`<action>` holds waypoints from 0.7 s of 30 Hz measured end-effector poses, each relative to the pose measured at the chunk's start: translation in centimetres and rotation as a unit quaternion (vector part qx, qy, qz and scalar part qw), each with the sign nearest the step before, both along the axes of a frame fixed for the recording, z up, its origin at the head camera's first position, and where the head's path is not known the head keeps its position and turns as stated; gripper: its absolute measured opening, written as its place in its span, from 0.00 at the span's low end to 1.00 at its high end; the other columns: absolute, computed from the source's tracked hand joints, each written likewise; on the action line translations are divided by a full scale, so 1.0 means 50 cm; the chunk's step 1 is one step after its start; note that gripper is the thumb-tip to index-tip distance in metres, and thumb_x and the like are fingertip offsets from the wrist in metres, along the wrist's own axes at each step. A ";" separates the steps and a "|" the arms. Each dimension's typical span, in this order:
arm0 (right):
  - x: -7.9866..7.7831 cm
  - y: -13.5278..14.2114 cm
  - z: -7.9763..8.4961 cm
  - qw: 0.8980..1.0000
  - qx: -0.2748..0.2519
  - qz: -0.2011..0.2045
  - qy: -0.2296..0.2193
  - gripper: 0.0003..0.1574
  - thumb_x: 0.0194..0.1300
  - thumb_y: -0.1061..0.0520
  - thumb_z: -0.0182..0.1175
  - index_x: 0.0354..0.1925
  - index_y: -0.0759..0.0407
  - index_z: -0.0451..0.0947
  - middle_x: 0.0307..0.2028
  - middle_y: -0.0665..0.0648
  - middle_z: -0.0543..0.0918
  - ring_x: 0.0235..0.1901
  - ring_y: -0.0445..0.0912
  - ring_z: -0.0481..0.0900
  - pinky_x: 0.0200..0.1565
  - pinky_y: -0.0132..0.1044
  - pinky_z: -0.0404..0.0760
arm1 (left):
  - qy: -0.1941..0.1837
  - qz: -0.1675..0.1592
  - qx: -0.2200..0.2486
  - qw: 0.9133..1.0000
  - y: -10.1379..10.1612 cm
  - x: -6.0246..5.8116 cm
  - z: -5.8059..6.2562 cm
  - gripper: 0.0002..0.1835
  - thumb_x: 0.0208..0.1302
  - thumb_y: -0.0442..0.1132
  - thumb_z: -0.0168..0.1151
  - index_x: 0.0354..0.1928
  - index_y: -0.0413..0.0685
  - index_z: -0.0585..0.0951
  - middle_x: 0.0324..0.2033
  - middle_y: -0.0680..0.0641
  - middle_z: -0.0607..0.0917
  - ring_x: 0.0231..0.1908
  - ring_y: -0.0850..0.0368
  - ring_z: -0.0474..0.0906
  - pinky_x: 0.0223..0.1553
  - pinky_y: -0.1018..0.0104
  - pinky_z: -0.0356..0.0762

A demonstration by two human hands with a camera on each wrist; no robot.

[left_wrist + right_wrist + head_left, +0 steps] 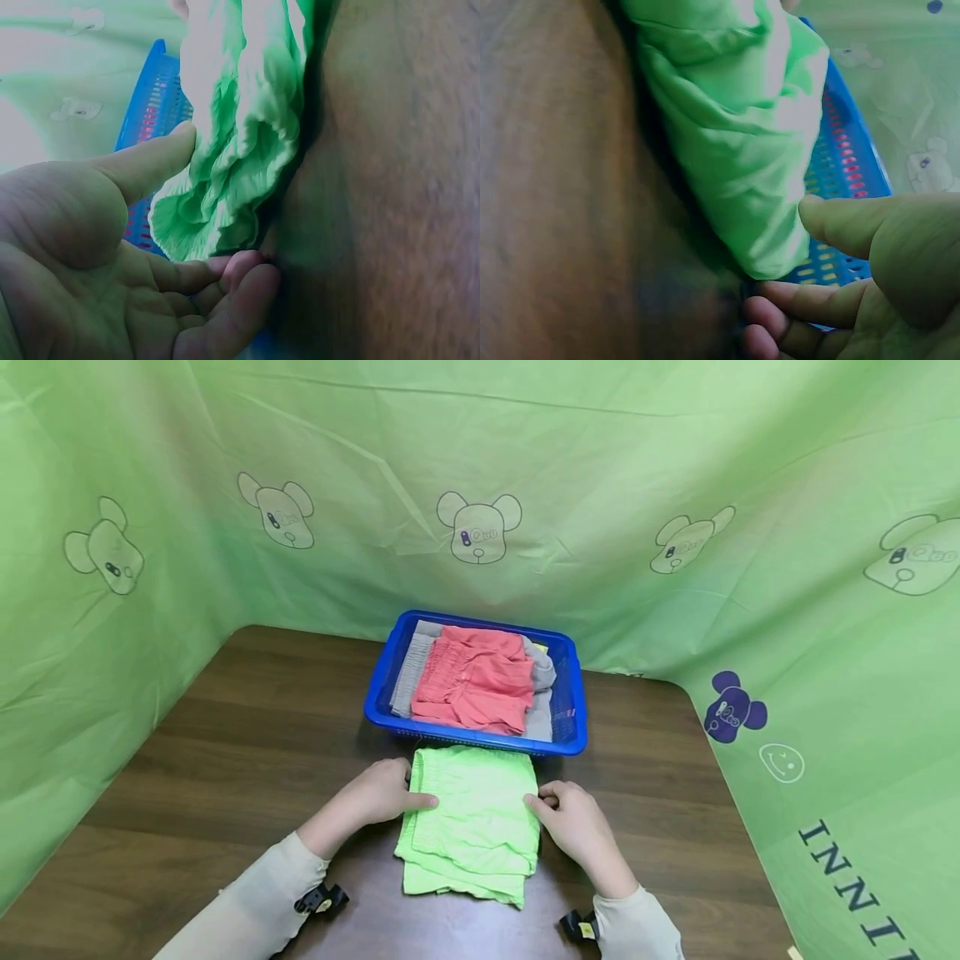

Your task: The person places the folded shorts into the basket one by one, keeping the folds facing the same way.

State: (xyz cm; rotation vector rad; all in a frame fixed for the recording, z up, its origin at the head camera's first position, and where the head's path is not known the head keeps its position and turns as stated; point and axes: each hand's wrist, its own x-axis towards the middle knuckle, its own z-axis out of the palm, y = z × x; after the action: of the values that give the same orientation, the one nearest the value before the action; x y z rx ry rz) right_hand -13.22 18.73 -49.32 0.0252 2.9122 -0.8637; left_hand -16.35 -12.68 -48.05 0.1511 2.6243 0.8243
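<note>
Folded bright green shorts [476,818] lie on the table, their gathered elastic waistband along the left side. My left hand [386,792] grips that left edge, thumb on top and fingers low at the side. In the left wrist view the gathered waistband [202,210] sits between thumb and curled fingers. At the opposite edge my right hand [573,818] holds the shorts, its thumb on the upper surface. The right wrist view shows the folded green layers [742,165] between that thumb and the fingers, whose tips are low near the table.
A blue plastic basket [581,710] stands just behind the green shorts. Inside it, folded red shorts [476,681] lie on grey clothing [538,714]. Green printed cloth [480,435] surrounds the back and sides of the brown wooden table [247,752].
</note>
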 end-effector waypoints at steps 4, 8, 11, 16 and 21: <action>0.003 -0.009 -0.007 1.000 0.023 0.008 -0.007 0.25 0.66 0.35 0.66 0.45 0.54 0.85 0.37 0.50 0.81 0.37 0.43 0.78 0.40 0.43 0.79 | 0.007 0.007 -0.008 1.000 0.013 -0.001 -0.004 0.29 0.53 0.62 0.77 0.42 0.44 0.82 0.34 0.49 0.83 0.35 0.55 0.77 0.37 0.56 0.77; 0.005 -0.019 -0.013 0.999 0.038 0.007 -0.010 0.25 0.63 0.36 0.69 0.43 0.53 0.84 0.36 0.49 0.79 0.35 0.43 0.76 0.37 0.41 0.77 | 0.015 0.014 -0.028 0.999 0.024 -0.002 -0.009 0.26 0.52 0.60 0.78 0.36 0.48 0.81 0.30 0.51 0.82 0.32 0.55 0.76 0.32 0.57 0.75; 0.005 -0.026 -0.018 0.999 0.048 0.009 -0.011 0.25 0.61 0.37 0.71 0.42 0.54 0.82 0.35 0.49 0.78 0.33 0.43 0.74 0.33 0.40 0.74 | 0.016 0.019 -0.042 0.999 0.030 -0.002 -0.011 0.25 0.51 0.60 0.79 0.34 0.49 0.80 0.28 0.51 0.80 0.30 0.54 0.75 0.30 0.58 0.72; 0.006 -0.032 -0.017 0.998 0.066 0.018 -0.005 0.24 0.59 0.38 0.73 0.40 0.55 0.81 0.34 0.50 0.76 0.32 0.44 0.73 0.32 0.39 0.72 | 0.016 0.020 -0.046 0.999 0.035 -0.003 -0.011 0.24 0.52 0.59 0.79 0.35 0.48 0.80 0.29 0.51 0.81 0.32 0.54 0.75 0.31 0.58 0.72; 0.008 -0.035 -0.017 0.996 0.076 0.038 0.014 0.21 0.60 0.42 0.73 0.35 0.55 0.78 0.30 0.50 0.73 0.29 0.45 0.70 0.29 0.38 0.68 | 0.028 0.017 -0.037 0.999 0.035 -0.003 -0.016 0.26 0.52 0.58 0.79 0.41 0.46 0.82 0.32 0.50 0.82 0.35 0.54 0.77 0.36 0.55 0.76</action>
State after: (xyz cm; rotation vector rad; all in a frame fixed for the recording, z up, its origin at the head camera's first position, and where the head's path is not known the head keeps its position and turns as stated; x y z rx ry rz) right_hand -12.80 16.97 -50.18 -0.0853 2.9758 -0.6341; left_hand -16.49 -10.93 -48.86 0.1106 2.7122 0.7435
